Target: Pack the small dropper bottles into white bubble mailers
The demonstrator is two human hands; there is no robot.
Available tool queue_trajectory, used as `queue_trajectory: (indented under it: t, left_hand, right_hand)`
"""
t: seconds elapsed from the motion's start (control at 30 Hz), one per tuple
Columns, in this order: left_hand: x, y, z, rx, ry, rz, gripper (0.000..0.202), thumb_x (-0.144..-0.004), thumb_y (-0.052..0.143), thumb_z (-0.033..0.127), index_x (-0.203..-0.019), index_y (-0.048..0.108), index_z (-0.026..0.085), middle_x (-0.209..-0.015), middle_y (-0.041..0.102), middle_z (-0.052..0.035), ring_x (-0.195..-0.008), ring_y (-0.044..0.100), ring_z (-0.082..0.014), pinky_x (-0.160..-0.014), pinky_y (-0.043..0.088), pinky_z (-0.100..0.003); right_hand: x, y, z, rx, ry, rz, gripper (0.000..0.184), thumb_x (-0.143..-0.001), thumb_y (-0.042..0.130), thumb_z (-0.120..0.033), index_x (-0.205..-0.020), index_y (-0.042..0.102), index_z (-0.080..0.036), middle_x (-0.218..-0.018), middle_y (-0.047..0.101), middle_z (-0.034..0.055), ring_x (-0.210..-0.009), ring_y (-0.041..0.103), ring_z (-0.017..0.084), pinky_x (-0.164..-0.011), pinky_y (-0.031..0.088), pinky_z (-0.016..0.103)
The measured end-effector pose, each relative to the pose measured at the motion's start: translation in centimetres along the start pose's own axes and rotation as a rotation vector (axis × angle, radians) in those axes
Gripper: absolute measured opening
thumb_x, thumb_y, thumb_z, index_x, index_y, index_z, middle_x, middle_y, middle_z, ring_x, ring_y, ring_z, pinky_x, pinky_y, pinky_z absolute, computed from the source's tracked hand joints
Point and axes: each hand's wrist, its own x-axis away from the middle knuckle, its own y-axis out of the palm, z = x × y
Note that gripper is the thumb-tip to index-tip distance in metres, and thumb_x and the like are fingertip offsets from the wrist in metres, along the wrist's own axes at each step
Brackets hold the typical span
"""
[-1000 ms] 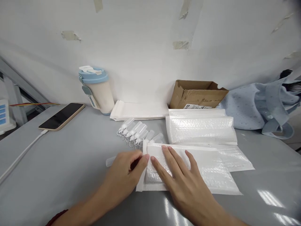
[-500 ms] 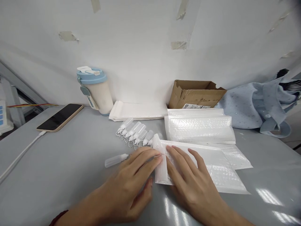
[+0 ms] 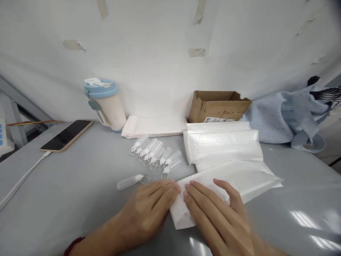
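Note:
A white bubble mailer (image 3: 242,176) lies aslant on the table, its left end toward me. My left hand (image 3: 150,206) has its fingers pinched together at the mailer's upper left edge; the thumb is hidden. Stretched flat, the fingers of my right hand (image 3: 221,220) press on the mailer near that same end, with one finger raised. Beyond my left hand lies a single clear dropper bottle (image 3: 127,183) with a white cap. A cluster of several similar small bottles (image 3: 154,149) rests just behind the hands.
More bubble mailers (image 3: 223,142) are stacked behind the right hand, and a flat white pile (image 3: 157,126) lies by the wall. Further back are a cardboard box (image 3: 221,108), a blue bag (image 3: 277,113) and a blue-lidded cup (image 3: 109,106). A cabled phone (image 3: 68,135) lies left.
The mailer has turned, its left end now nearer me and its right end farther away. The strip that stood folded up at that end has flattened. Both hands moved slightly toward me.

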Motion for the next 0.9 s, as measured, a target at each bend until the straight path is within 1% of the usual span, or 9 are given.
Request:
queue_trajectory:
  t: [0.3, 0.37, 0.43, 0.5, 0.57, 0.6, 0.67, 0.77, 0.9]
  left_hand:
    - [-1.9, 0.5, 1.6, 0.175, -0.116, 0.003, 0.025, -0.086, 0.042, 0.002, -0.098, 0.061, 0.013, -0.073, 0.071, -0.0071, -0.063, 0.068, -0.0166, -0.058, 0.055, -0.025]
    - [-3.0, 0.3, 1.6, 0.276, -0.291, -0.046, 0.023, -0.089, 0.043, 0.009, -0.091, 0.065, 0.015, -0.067, 0.069, -0.0039, -0.057, 0.064, -0.0149, -0.055, 0.051, -0.024]
    - [-4.5, 0.4, 1.6, 0.387, -0.527, -0.084, 0.026, -0.092, 0.045, 0.022, -0.079, 0.067, 0.015, -0.060, 0.066, -0.0011, -0.050, 0.058, -0.0128, -0.050, 0.047, -0.024]
    - [-6.0, 1.0, 1.4, 0.638, -0.788, -0.129, 0.030, -0.091, 0.051, 0.032, -0.071, 0.067, 0.016, -0.061, 0.066, -0.0004, -0.054, 0.059, -0.0123, -0.052, 0.046, -0.022]
    - [-7.1, 2.1, 1.3, 1.012, -1.094, -0.235, 0.026, -0.087, 0.058, 0.034, -0.072, 0.069, 0.015, -0.071, 0.070, -0.0021, -0.070, 0.064, -0.0145, -0.064, 0.049, -0.023]
    - [-7.4, 2.8, 1.3, 1.166, -1.232, -0.289, 0.023, -0.085, 0.062, 0.033, -0.074, 0.070, 0.015, -0.076, 0.071, -0.0035, -0.075, 0.065, -0.0157, -0.069, 0.050, -0.024]
    - [-7.6, 4.2, 1.2, 1.297, -1.413, -0.359, 0.020, -0.082, 0.066, 0.032, -0.074, 0.069, 0.014, -0.078, 0.071, -0.0059, -0.075, 0.065, -0.0165, -0.069, 0.051, -0.026]
    - [-7.4, 6.0, 1.1, 1.303, -1.513, -0.354, 0.018, -0.081, 0.067, 0.030, -0.074, 0.066, 0.014, -0.078, 0.071, -0.0062, -0.071, 0.064, -0.0155, -0.065, 0.051, -0.027]
    - [-7.2, 7.0, 1.1, 1.311, -1.576, -0.320, 0.017, -0.085, 0.063, 0.029, -0.078, 0.067, 0.013, -0.082, 0.071, -0.0066, -0.071, 0.064, -0.0142, -0.067, 0.052, -0.027]
  right_hand:
    - [-0.1, -0.4, 1.5, -0.052, -0.021, 0.146, 0.028, -0.090, 0.036, -0.006, -0.095, 0.063, -0.013, -0.089, 0.074, 0.0070, -0.100, 0.064, 0.020, -0.103, 0.029, 0.047]
    - [-0.2, -1.1, 3.2, 0.050, 0.046, 0.179, 0.016, -0.087, 0.051, -0.011, -0.100, 0.059, -0.016, -0.097, 0.073, 0.0064, -0.103, 0.063, 0.022, -0.105, 0.026, 0.050]
    - [-0.3, -2.0, 5.3, 0.240, 0.149, 0.240, 0.036, -0.081, 0.066, -0.027, -0.114, 0.053, -0.017, -0.110, 0.067, 0.0125, -0.111, 0.058, 0.031, -0.102, 0.028, 0.054]
    - [-0.2, -2.8, 7.7, 0.340, 0.326, 0.347, 0.051, -0.082, 0.063, -0.041, -0.124, 0.048, -0.014, -0.121, 0.060, 0.0184, -0.116, 0.053, 0.036, -0.096, 0.034, 0.056]
    - [0.2, -3.4, 9.9, 0.418, 0.550, 0.501, 0.043, -0.088, 0.049, -0.048, -0.114, 0.056, -0.016, -0.116, 0.063, 0.0157, -0.110, 0.056, 0.035, -0.094, 0.036, 0.056]
    - [0.6, -3.5, 10.8, 0.455, 0.708, 0.476, 0.045, -0.087, 0.047, -0.052, -0.108, 0.059, -0.014, -0.115, 0.063, 0.0163, -0.109, 0.056, 0.036, -0.093, 0.036, 0.057]
    - [1.5, -3.5, 12.4, 0.433, 1.048, 0.195, 0.051, -0.084, 0.045, -0.056, -0.108, 0.060, -0.013, -0.117, 0.060, 0.0194, -0.114, 0.049, 0.041, -0.092, 0.032, 0.062]
    - [3.1, -2.9, 14.2, 0.262, 1.210, -0.017, 0.044, -0.081, 0.051, -0.048, -0.102, 0.061, -0.012, -0.107, 0.062, 0.0222, -0.108, 0.052, 0.043, -0.085, 0.035, 0.061]
    - [4.5, -2.2, 16.2, 0.054, 1.296, -0.044, 0.033, -0.077, 0.059, -0.041, -0.095, 0.064, -0.014, -0.078, 0.067, 0.0119, -0.089, 0.061, 0.033, -0.077, 0.043, 0.045]
